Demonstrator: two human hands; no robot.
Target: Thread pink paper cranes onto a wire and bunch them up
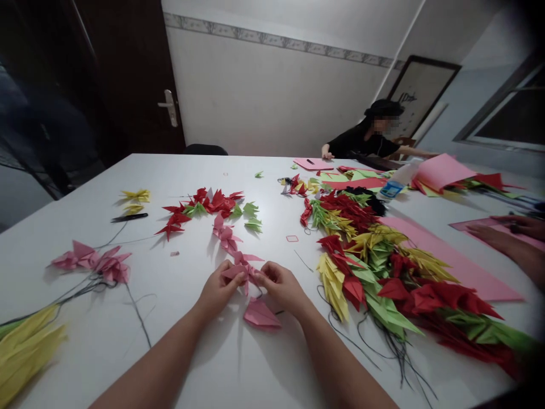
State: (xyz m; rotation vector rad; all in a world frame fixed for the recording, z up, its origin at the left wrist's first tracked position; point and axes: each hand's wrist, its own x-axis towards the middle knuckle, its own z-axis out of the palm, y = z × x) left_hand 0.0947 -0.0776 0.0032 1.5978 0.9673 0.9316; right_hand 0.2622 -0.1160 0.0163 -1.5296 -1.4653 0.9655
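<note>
You have one small pink folded paper piece (242, 269) between your hands, above the white table (170, 341) and near its front edge. Its long axis runs roughly crosswise, one thin point reaching right over your right fingers, a broader flap toward your left, and a short tip pointing back at you. Your left hand (219, 287) is nearly closed, thumb and fingertips pinching the left side; your right hand (281, 288) pinches the right side the same way, its other fingers curled. Just below the hands lies one loose pink piece (261, 315), its narrow end toward the right. Beyond them, a row of pink pieces (225, 234) runs away from you toward the red pieces (208, 201); both overlap too much to count exactly. Beside the red ones you have three green pieces (251, 209). To the left are two yellow pieces (136, 196), one dark slim tool (130, 217) and one pink cluster (96, 261) with dark cords. At your right are one big multicoloured pile (374, 261), one bottle (394, 184) and another person's two hands (489, 234) on pink paper (506, 232).
</note>
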